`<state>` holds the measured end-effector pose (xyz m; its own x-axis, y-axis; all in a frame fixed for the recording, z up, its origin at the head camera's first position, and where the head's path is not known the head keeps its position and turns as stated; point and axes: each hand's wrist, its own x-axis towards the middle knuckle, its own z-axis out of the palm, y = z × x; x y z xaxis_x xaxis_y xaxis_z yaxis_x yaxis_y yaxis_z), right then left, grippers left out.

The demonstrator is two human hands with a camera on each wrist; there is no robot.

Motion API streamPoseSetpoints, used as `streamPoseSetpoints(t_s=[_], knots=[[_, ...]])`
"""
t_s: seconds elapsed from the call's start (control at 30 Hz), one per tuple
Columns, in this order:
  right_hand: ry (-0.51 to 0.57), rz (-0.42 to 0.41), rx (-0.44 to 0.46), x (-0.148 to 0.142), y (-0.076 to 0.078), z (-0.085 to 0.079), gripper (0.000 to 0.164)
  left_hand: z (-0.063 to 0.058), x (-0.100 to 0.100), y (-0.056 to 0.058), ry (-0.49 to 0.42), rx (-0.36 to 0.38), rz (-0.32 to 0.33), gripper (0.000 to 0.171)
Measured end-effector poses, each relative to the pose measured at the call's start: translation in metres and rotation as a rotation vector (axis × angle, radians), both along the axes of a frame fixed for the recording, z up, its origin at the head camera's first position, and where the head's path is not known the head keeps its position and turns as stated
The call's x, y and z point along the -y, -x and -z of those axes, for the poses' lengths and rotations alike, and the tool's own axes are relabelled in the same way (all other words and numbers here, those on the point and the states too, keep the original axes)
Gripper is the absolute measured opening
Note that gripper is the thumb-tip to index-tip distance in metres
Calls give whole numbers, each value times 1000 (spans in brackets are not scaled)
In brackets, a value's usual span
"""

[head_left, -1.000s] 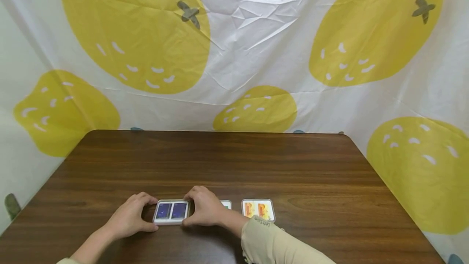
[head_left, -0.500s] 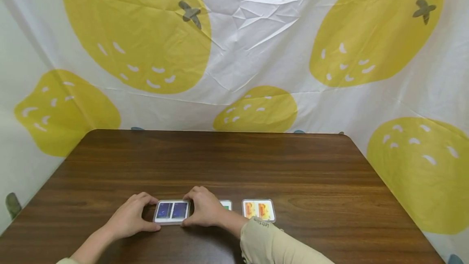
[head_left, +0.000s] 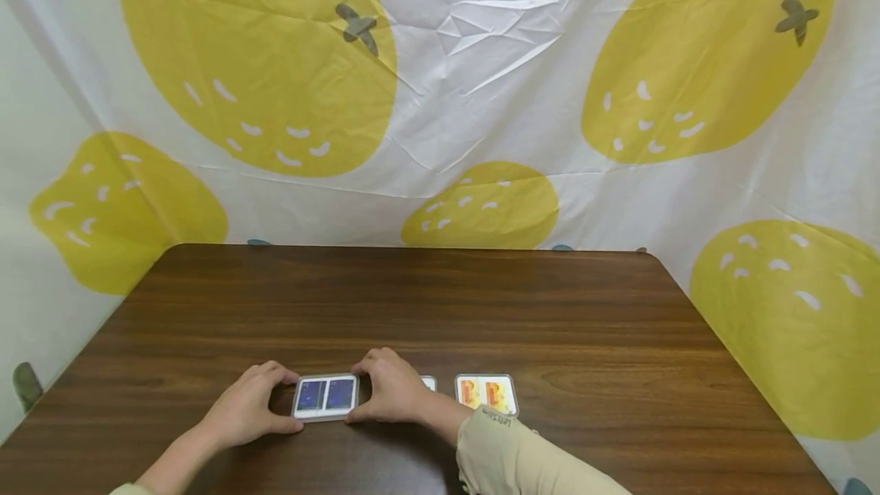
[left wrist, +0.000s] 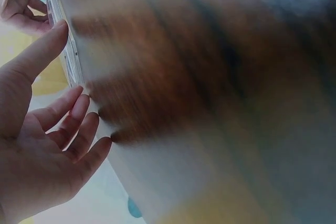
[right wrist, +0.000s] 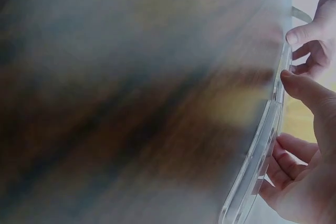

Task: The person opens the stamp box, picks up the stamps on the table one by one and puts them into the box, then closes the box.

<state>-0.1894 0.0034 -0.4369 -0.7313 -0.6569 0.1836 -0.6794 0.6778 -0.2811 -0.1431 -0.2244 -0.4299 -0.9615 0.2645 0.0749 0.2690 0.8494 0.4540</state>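
A flat clear plastic case [head_left: 326,397] with two dark blue pictures on white lies on the table in the head view. My left hand [head_left: 249,407] holds its left end, thumb at the near corner and fingertips at the far corner. At the right end, my right hand [head_left: 390,389] spans the case the same way. The left wrist view shows the left hand [left wrist: 47,135] with its thumb and index fingertip at the case's edge [left wrist: 67,40]. From the right wrist, the right hand [right wrist: 310,145] has thumb and fingers along a clear rim [right wrist: 252,166].
Right of the right hand lies a similar case [head_left: 486,394] with two orange-yellow pictures. Between them another case [head_left: 429,383] peeks out, mostly hidden by the hand. The brown wooden table [head_left: 440,304] ends at a lemon-print cloth [head_left: 481,98] hung behind it.
Both hands and the blue-picture case have shifted very slightly to the right. More of the partly hidden middle case is now covered by the right hand.
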Motion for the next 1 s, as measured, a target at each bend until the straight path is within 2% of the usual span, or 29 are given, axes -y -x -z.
streamPoseSetpoints(t_s=[0.33, 0.67, 0.77, 0.87, 1.0], knots=[[-19, -28, 4, -1, 2, -2, 55, 1, 0, 0, 4, -9, 4, 58], [-32, -21, 24, -2, 0, -3, 56, -2, -3, 1, 16, 18, 5, 59], [-9, -37, 74, -4, 3, -6, 59, -1, -4, 2, 9, 22, 6, 61], [44, -53, 183, -11, 7, -11, 62, -1, -3, 1, 0, 24, 11, 67], [146, -38, 303, -39, 9, -25, 69, -1, 2, -1, -6, 7, 16, 72]])
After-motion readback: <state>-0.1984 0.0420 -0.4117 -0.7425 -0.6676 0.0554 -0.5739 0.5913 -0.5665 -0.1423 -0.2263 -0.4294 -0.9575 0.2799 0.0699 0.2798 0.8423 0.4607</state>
